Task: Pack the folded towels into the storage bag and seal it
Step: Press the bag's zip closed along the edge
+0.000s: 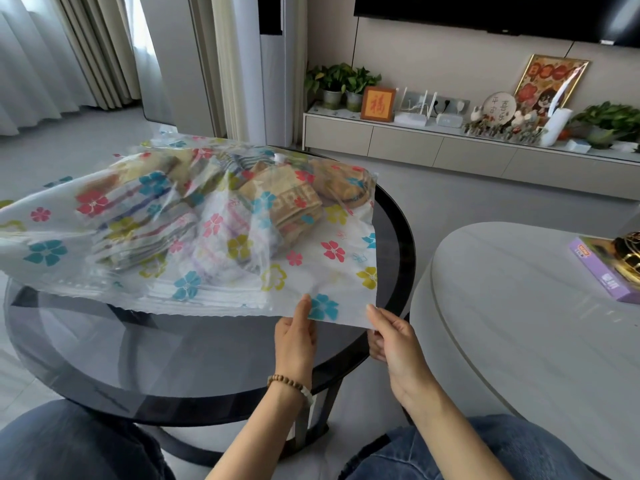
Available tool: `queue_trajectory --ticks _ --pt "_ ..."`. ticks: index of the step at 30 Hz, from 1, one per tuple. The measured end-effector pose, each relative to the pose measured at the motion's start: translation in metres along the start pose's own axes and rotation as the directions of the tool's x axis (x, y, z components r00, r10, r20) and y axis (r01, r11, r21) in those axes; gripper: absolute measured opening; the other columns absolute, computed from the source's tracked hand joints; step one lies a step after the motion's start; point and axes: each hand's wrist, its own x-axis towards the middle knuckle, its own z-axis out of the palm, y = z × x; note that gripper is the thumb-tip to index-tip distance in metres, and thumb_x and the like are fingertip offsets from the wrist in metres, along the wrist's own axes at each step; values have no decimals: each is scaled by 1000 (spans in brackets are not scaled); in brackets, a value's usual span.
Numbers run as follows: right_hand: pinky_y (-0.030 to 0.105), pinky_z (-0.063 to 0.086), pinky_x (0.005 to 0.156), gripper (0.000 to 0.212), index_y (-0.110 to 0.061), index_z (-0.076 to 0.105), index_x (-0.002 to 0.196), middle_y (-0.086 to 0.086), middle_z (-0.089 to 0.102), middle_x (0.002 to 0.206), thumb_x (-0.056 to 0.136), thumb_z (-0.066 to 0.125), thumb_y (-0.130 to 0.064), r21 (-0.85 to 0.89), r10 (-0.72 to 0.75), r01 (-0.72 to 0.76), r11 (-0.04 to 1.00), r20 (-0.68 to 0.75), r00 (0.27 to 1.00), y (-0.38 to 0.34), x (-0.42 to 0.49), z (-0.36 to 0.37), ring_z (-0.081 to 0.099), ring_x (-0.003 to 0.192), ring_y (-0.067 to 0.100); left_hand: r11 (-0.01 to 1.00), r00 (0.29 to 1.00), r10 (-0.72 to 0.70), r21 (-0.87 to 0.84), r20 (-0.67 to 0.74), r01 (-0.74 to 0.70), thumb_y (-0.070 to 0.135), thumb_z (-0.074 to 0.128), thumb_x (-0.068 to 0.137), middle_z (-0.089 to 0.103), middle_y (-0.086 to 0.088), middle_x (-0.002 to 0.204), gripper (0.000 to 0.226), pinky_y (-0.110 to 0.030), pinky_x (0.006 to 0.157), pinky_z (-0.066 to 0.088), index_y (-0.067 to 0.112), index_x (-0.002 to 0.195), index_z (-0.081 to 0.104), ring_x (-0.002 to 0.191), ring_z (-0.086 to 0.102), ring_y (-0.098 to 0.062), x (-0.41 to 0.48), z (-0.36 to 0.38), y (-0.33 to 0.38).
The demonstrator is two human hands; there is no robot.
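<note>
Storage bag (332,271), half clear and printed with coloured flowers, lies on a round dark glass table (173,358), with the folded towels (284,202) inside it, beyond the grip and to its left. Both hands hold the near edge of the bag at its right end. The left hand (296,336), with a bead bracelet (289,384) at the wrist, pinches the edge: the thumb lies flat on top and the fingers are under the plastic. The right hand (398,344) pinches the corner just beside it, thumb on top, with curled fingers showing below the edge. The two hands are near each other but do not touch. At the grip the edge seems lifted a little from the glass. I cannot tell if the bag's mouth is closed.

Below the grip are the person's knees in blue jeans (69,445). Right of the grip stands a pale oval table (519,323) with a purple box (602,271) and a gold object (628,251) on it. Far beyond the grip, a low TV cabinet (415,143) carries potted plants (339,81) and a framed red character (377,103), under a dark television (502,12). Curtains (52,53) hang far to the left.
</note>
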Motion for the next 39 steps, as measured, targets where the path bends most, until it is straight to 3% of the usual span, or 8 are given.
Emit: queue_trajectory --ticks 6,10,14,17,20,26,33,39 --pt "18 23 37 41 -14 52 65 -8 32 41 95 46 -42 171 31 -3 985 -165 986 19 -4 41 27 35 5 994 995 -88 66 37 85 31 51 90 26 11 36 40 -15 33 18 17 56 37 31 20 -5 10 -1 5" --pt "26 54 78 25 -26 60 115 -8 67 99 90 62 -29 201 -8 47 978 -193 981 18 -1 81 65 89 8 990 993 -106 105 59 99 29 59 87 45 6 42 29 -17 35 32 8 67 55 35 41 -7 10 -4 12" --pt "19 53 71 19 -32 59 108 -10 67 104 90 62 -24 217 14 21 976 -158 987 14 -1 81 63 88 3 999 998 -49 16 44 49 24 59 88 37 12 34 32 -13 34 26 13 60 48 30 32 -3 11 -7 15" --pt "31 54 76 13 -27 64 103 19 60 116 91 60 -21 238 29 7 971 -150 988 11 0 67 59 102 35 998 998 -62 -19 -5 61 24 58 87 28 10 34 41 -16 33 21 17 53 38 30 23 -6 14 -13 15" --pt "16 28 36 12 -19 57 81 -9 40 45 92 58 -22 226 42 1 974 -184 982 15 2 53 33 35 4 998 997 -58 -15 -53 57 23 58 87 24 10 34 46 -17 33 19 19 50 32 30 19 -6 23 -27 19" --pt "14 25 32 25 -15 51 72 -12 37 43 91 58 -29 325 135 -33 945 -297 945 26 8 74 32 33 1 998 996 -60 25 -68 62 27 57 88 28 9 33 44 -17 32 21 17 50 35 28 23 -6 32 -41 22" --pt "34 44 104 43 -16 55 131 -3 60 130 89 64 -21 263 46 -7 965 -142 989 14 6 130 56 118 14 995 998 -7 97 -61 13 28 60 86 33 8 37 43 -19 36 26 16 51 38 32 29 -5 37 -52 32" --pt "10 34 43 9 -22 56 89 -14 45 63 88 65 -22 206 38 -5 978 -158 987 8 18 106 40 49 0 999 996 -45 24 -71 47 27 56 88 28 10 34 47 -17 34 21 19 48 32 29 23 -6 44 -58 37"
